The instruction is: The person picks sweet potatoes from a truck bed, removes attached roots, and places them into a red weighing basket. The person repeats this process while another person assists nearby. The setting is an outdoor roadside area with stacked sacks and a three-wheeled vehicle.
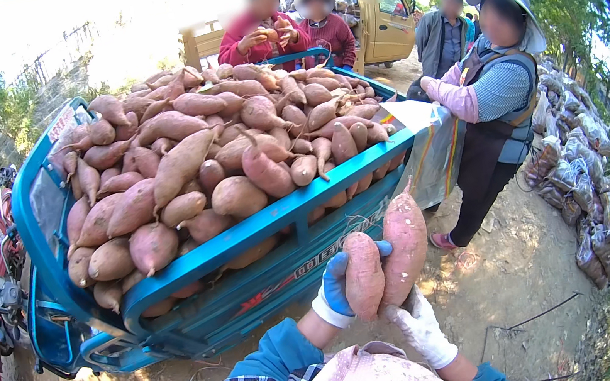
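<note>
Left hand (337, 289): gloved in blue, curled round stubby sweet potato (364, 279)
Right hand (423, 331): gloved in white fabric, part-closed at lower end of tapering sweet potato (404, 243)
Both sweet potatoes: pinkish, side by side before blue metal cart (278, 221)

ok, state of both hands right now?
Blue-and-white-gloved left hand: closed around the shorter, pinkish-brown oval sweet potato.
White-gloved right hand: holding the longer, pinkish tapered sweet potato at its lower end.
</note>
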Demonstrator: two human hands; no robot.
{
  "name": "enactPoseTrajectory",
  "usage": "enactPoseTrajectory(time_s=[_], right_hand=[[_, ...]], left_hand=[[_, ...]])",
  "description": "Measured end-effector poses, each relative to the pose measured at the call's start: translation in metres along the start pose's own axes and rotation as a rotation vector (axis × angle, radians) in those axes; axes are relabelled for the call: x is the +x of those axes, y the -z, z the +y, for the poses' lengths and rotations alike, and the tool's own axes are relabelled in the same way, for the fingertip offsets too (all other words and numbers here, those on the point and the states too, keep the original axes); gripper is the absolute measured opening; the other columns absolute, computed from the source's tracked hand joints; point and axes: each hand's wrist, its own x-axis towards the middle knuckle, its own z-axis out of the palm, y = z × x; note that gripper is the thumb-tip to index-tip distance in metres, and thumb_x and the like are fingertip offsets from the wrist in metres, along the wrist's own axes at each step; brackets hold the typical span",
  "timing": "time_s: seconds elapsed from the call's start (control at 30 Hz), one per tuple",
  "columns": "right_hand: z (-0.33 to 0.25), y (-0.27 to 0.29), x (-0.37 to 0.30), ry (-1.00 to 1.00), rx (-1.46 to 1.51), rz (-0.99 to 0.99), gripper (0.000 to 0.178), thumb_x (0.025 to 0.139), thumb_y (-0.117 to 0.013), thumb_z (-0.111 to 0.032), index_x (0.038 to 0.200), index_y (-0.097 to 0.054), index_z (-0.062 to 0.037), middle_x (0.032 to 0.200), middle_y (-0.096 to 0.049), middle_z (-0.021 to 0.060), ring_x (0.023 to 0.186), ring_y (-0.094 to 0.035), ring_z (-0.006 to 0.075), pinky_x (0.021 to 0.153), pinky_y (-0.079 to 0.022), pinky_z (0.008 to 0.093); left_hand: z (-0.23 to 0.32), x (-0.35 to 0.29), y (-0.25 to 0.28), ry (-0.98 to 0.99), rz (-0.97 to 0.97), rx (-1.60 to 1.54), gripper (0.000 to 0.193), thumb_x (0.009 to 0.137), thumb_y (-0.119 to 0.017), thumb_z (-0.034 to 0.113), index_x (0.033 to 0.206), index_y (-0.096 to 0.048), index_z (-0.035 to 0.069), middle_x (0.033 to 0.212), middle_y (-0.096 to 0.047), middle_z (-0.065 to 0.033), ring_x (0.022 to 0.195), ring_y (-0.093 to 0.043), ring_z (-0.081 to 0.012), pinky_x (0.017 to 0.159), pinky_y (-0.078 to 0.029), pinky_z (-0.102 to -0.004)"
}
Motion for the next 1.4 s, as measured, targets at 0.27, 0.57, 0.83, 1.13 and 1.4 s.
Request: enactPoseTrajectory(time_s=[0.27, 0.57, 0.83, 1.13, 1.4], right_hand=[[-0.001, 0.067, 0.12, 0.065, 0.071, -0.095, 0.078, 0.093, -0.061, -0.024, 0.152, -0.019, 0.0032, 0.145, -0.043, 0.0187, 0.132, -0.044, 0.0241, 0.11, -0.036, 0.037], [-0.019, 0.149, 0.27, 0.266, 0.096, -0.442, 0.102, 0.084, -0.075, -0.032, 0.154, -0.011, 0.0045, 0.151, -0.035, 0.0196, 0.139, -0.037, 0.0231, 0.114, -0.031, 0.0359], [-0.081, 0.259, 0.404, 0.187, 0.348, -0.437, 0.079, 0.087, -0.074, -0.027, 0.148, -0.033, 0.003, 0.128, -0.055, 0.0089, 0.107, -0.056, 0.014, 0.092, -0.047, 0.0285], [-0.083, 0.333, 0.556, 0.188, 0.347, -0.261, 0.047, 0.086, -0.073, -0.018, 0.126, -0.053, -0.0038, 0.085, -0.062, 0.0015, 0.06, -0.052, 0.0064, 0.053, -0.041, 0.0216], [-0.061, 0.351, 0.573, 0.003, 0.789, -0.127, 0.028, 0.095, -0.068, -0.023, 0.111, -0.055, -0.0043, 0.089, -0.065, 0.0063, 0.056, -0.054, 0.0081, 0.05, -0.045, 0.0215]], left_hand=[[0.018, 0.094, 0.054, -0.074, -0.013, -0.107, 0.076, 0.089, -0.065, 0.049, 0.14, -0.044, -0.004, 0.14, -0.052, -0.0202, 0.128, -0.05, -0.0274, 0.117, -0.032, -0.0375], [0.036, 0.213, 0.042, -0.208, -0.143, 0.399, 0.085, 0.087, -0.051, 0.073, 0.138, -0.05, 0.005, 0.144, -0.049, -0.0122, 0.139, -0.039, -0.032, 0.12, -0.022, -0.0521], [0.039, 0.351, 0.053, -0.328, 0.276, 0.366, 0.091, 0.081, -0.06, 0.071, 0.144, -0.044, 0.008, 0.154, -0.032, -0.024, 0.143, -0.026, -0.0469, 0.112, -0.025, -0.0698], [0.049, 0.496, 0.126, -0.404, 0.715, 0.2, 0.059, 0.087, -0.066, 0.057, 0.116, -0.06, 0.006, 0.101, -0.068, -0.0163, 0.096, -0.066, -0.0341, 0.09, -0.055, -0.0489], [0.025, 0.502, 0.195, -0.208, 0.779, 0.16, 0.06, 0.091, -0.064, 0.048, 0.121, -0.057, -0.004, 0.107, -0.068, -0.0193, 0.097, -0.067, -0.0336, 0.089, -0.056, -0.0454]])
